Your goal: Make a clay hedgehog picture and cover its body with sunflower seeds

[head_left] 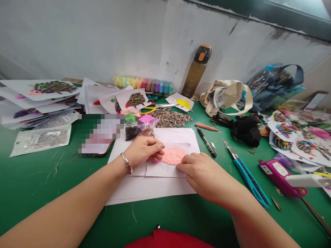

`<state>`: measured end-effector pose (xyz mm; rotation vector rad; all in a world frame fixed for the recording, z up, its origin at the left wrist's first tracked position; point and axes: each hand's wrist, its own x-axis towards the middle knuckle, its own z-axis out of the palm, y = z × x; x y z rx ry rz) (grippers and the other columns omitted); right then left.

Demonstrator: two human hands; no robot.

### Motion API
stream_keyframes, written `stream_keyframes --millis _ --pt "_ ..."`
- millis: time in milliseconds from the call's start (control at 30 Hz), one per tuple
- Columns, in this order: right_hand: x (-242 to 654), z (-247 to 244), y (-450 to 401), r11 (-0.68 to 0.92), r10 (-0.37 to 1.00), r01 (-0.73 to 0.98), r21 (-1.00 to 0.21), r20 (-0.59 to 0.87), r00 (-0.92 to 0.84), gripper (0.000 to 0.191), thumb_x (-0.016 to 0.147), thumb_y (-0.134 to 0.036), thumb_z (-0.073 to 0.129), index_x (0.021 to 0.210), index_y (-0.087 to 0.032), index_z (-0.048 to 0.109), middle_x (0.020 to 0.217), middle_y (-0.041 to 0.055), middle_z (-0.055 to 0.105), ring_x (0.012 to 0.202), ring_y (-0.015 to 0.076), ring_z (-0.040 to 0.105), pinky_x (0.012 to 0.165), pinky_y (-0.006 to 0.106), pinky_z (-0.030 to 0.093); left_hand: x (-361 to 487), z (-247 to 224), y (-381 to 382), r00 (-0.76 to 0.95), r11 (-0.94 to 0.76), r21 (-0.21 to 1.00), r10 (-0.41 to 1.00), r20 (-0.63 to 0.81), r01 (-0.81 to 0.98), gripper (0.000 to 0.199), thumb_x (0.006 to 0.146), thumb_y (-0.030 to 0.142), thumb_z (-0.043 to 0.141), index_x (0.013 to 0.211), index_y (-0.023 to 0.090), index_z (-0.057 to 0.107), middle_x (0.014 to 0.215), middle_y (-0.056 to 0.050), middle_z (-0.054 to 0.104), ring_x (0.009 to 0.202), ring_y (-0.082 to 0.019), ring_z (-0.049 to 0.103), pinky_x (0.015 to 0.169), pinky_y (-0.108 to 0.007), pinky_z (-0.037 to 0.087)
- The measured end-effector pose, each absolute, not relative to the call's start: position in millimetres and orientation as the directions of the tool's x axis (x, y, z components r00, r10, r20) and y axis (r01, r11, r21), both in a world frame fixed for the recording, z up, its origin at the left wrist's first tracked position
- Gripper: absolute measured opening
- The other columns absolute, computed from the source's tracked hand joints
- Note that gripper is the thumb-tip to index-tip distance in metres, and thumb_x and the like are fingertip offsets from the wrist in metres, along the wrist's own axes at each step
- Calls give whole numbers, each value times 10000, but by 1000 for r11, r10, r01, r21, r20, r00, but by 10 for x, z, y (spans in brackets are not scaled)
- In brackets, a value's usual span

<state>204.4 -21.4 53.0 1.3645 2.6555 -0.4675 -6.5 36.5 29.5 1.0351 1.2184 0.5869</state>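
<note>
A flat, roundish patch of salmon-pink modelling clay point(173, 156) lies on a white sheet of paper point(155, 171) with faint drawn lines below it. My left hand point(143, 150), wearing a silver bracelet, is at the patch's left edge with its fingers curled together. A small bit of purple-pink clay point(157, 161) shows under those fingers; whether they pinch anything is hidden. At the lower right edge of the patch, my right hand point(198, 168) has its index fingertip on the rim, the other fingers bent in. Beneath lies a larger stack of white paper point(129, 191).
Behind the paper are sunflower seeds point(170, 118), yellow-handled scissors point(148, 110) and clay packets point(130, 119). A pen point(206, 142), orange pencil point(207, 127) and blue utility knife point(249, 179) lie right. A phone point(99, 136) lies left; a bottle point(195, 74) stands at the wall.
</note>
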Motion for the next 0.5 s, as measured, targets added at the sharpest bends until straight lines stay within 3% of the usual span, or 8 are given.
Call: stream_keyframes --millis 233,500 --pt "2112 580 -214 453 795 807 -379 -239 -558 267 862 -77 416 871 -193 657 765 21 618 685 137 525 624 259 324 -67 295 366 300 453 882 829 -471 133 219 753 322 723 744 106 687 699 -79 705 578 -137 648 579 -261 547" --pt "2119 564 -231 538 744 774 -333 -244 -622 252 868 -85 420 850 -186 650 812 38 616 736 144 542 629 250 340 -60 298 364 287 465 873 824 -487 147 199 781 299 699 754 102 687 700 -79 704 585 -137 651 589 -263 547"
